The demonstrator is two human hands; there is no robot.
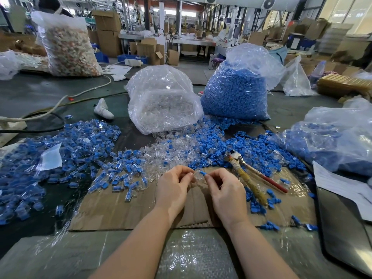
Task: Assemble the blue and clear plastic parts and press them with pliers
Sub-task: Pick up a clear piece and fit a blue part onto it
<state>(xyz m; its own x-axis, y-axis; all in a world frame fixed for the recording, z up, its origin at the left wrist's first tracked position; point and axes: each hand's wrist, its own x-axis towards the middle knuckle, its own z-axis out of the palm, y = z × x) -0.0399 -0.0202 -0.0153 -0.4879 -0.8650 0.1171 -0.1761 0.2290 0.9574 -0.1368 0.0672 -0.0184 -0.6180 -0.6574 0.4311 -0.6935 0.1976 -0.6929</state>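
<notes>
My left hand (pixel 174 186) pinches a clear plastic part (pixel 197 175) at its fingertips, above a sheet of cardboard (pixel 120 210). My right hand (pixel 223 188) pinches a small blue part (pixel 203 173) whose tip meets the clear one. The pliers (pixel 249 174) lie on the cardboard just right of my right hand, with a tape-wrapped handle and a red one. Loose clear parts (pixel 167 156) and loose blue parts (pixel 251 150) are heaped beyond my hands. Joined blue-and-clear pieces (pixel 80 158) spread over the left side.
A bag of clear parts (pixel 163 101) and a bag of blue parts (pixel 235 93) stand at the back middle. Another bag of blue parts (pixel 332 137) sits at the right beside white paper (pixel 342 184). Cables (pixel 60 105) run at the left. Bubble wrap (pixel 191 254) lies near me.
</notes>
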